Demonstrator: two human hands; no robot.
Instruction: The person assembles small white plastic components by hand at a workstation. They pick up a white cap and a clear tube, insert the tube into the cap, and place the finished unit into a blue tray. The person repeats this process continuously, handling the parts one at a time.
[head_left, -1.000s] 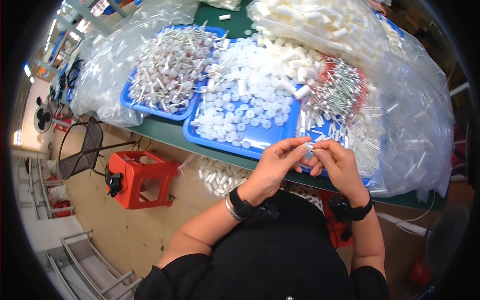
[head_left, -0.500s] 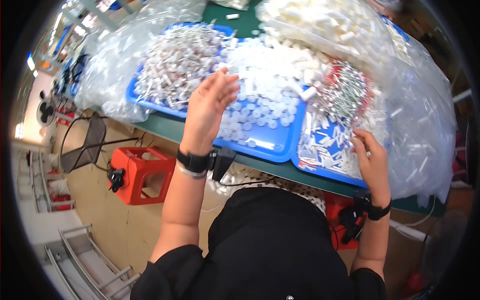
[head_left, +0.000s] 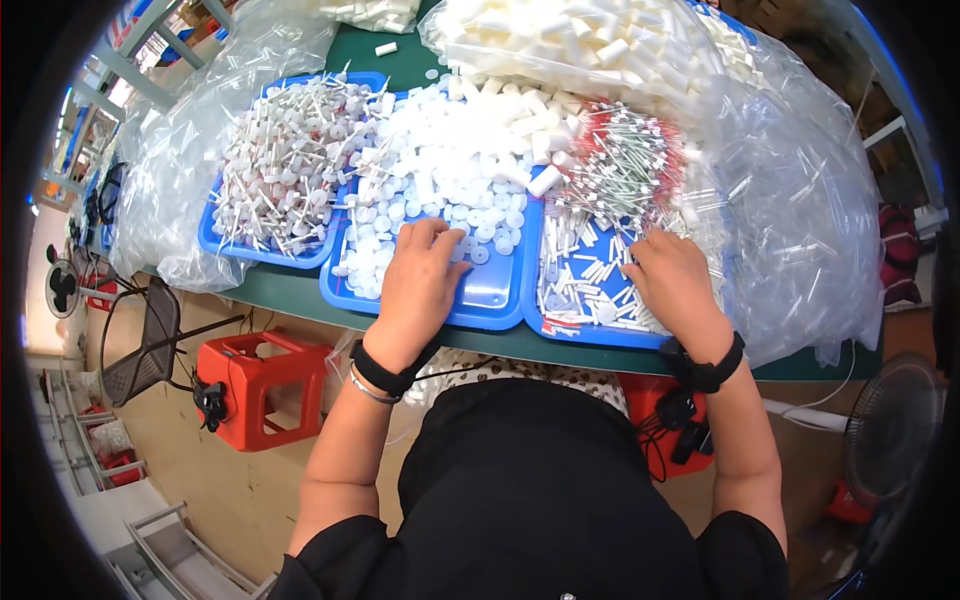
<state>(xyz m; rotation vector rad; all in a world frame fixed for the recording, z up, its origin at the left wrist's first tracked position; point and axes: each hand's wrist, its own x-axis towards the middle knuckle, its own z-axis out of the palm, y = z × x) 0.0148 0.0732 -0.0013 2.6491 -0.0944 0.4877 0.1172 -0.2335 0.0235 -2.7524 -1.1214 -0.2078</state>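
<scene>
My left hand [head_left: 425, 280] rests low in the middle blue tray [head_left: 490, 315], its fingertips among small translucent white plastic discs [head_left: 380, 215]. Thumb and fingers are bent and apart, with nothing visible held. My right hand [head_left: 680, 280] reaches into the right blue tray [head_left: 590, 337], over short thin white tubes [head_left: 605, 270]. Its fingers are curled close to the thumb; whatever lies between them is hidden. Behind it is a heap of thin metal pins with white and red ends [head_left: 630, 160].
The left tray [head_left: 265, 255] is piled with assembled disc-and-stem pieces [head_left: 280, 165]. At the back lies a clear bag of white foam cylinders [head_left: 590, 40]. Large plastic bags [head_left: 800, 200] flank the trays on the green table [head_left: 480, 345]. A red stool [head_left: 260, 385] and a fan [head_left: 895, 425] stand below.
My left hand has come down from above the boundary of the left and middle trays into the discs. My right hand has turned inward and down to the tubes. The view has shifted slightly.
</scene>
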